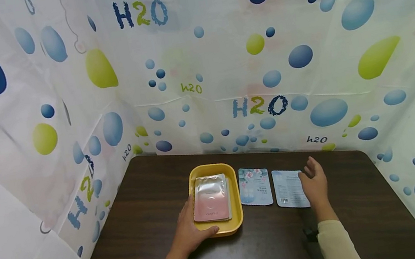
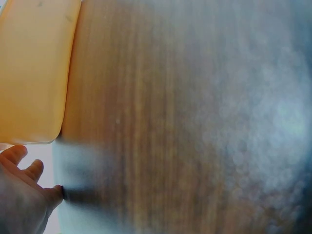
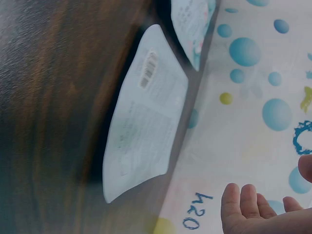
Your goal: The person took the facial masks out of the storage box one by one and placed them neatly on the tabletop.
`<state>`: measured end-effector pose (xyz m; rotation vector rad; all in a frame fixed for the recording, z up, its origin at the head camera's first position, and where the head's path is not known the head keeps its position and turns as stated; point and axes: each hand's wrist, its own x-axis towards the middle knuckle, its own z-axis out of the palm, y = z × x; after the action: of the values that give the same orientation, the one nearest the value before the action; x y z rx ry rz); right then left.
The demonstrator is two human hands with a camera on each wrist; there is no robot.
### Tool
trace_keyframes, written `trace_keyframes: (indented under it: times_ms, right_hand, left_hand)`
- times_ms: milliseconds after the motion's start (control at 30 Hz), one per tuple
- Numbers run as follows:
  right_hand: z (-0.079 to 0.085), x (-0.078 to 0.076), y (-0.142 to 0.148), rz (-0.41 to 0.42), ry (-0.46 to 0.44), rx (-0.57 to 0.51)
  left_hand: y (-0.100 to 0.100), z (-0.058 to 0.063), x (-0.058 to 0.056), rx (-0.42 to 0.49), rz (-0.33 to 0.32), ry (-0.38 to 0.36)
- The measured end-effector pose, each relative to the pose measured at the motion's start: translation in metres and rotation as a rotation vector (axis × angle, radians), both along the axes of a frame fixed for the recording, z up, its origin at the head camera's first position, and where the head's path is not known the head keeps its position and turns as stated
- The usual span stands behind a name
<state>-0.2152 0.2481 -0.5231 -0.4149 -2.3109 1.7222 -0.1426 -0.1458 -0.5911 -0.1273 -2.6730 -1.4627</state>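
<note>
A yellow plastic tray [image 1: 237, 198] stands on the table, holding a small stack of flat sachets with a pink one [image 1: 210, 205] on top. My left hand [image 1: 188, 231] lies along the tray's left side, its thumb reaching across the near corner. In the left wrist view its fingers [image 2: 35, 169] are loosely spread beside the tray's wall [image 2: 36, 73]. Right of the tray lie a flowered sachet [image 1: 254, 186] and a pale blue sachet [image 1: 290, 189] with its printed, barcoded back up. My right hand [image 1: 315, 182], fingers relaxed and empty, is over the pale sachet's right edge.
The dark wood-grain table [image 1: 254, 255] meets a white curtain [image 1: 212, 59] printed with blue and green drops at its back and sides. Each sleeved forearm has a black wrist device, such as the one on the right [image 1: 311, 235].
</note>
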Motion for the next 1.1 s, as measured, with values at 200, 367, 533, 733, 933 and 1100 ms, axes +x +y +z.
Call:
trace_keyframes:
  times_ms: [200,367,533,733,933,1100]
  right_hand:
    - [0.009,0.000,-0.006,0.012,0.004,-0.013]
    - [0.014,0.000,-0.013,0.034,0.023,-0.009]
    - [0.020,-0.001,-0.023,0.041,0.043,-0.017]
    - [0.024,-0.001,-0.032,0.053,0.077,-0.016]
    - [0.027,-0.001,-0.038,0.070,0.075,-0.024]
    - [0.030,0.000,-0.043,0.086,0.075,-0.034]
  left_hand:
    - [0.000,-0.001,0.000,0.002,0.000,0.001]
    - [0.001,-0.002,0.001,0.008,0.000,-0.004]
    - [0.001,-0.002,0.001,0.015,0.007,-0.013]
    - [0.001,-0.001,0.001,0.016,0.006,-0.007]
    - [0.001,-0.001,0.001,0.016,0.004,0.001]
    - [0.001,-0.001,0.001,0.008,0.010,0.005]
